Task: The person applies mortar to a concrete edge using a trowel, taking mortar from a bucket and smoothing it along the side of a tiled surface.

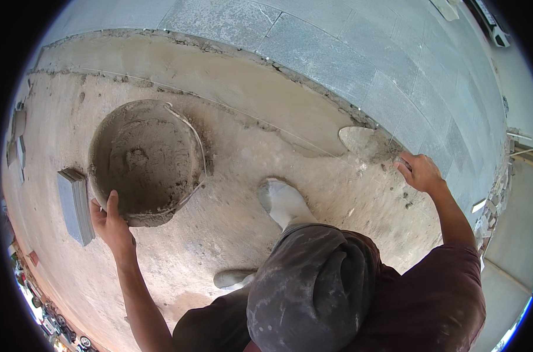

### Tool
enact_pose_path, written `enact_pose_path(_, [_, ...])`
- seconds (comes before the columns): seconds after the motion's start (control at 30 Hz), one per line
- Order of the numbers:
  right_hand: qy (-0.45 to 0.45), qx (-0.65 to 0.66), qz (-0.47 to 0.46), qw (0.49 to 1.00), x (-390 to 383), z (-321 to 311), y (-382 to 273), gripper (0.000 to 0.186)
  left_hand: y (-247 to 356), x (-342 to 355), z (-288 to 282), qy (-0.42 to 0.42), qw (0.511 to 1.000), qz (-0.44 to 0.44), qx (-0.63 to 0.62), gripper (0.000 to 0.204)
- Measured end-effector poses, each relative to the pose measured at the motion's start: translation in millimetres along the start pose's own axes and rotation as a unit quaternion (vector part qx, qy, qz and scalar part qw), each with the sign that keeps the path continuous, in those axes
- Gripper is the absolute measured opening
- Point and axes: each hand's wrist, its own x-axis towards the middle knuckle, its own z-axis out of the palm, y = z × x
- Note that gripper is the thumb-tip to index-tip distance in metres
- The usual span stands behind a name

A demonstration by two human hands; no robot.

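Trowel (363,142), pointing left and slightly away along its long axis, gripped in closed right hand (420,172); left hand (111,226) clasping bucket (108,146) rim.

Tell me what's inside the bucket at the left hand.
Inside the bucket, grey mortar-like mix smears the wall and lies lumpy across the bottom. That layer covers what is beneath it, so the bare bottom there and the mix's depth cannot be seen.
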Motion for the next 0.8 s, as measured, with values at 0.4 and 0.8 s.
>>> enact_pose_path(0.4, [0.287,0.233,0.172,0.913,-191,64,-106,0.024,27,-3,42,-0.200,0.978,0.062,-0.008,0.006])
enact_pose_path(0.8, [0.309,0.138,0.153,0.928,-239,80,-182,0.030,21,-81,92,-0.333,0.941,0.002,-0.059,0.008])
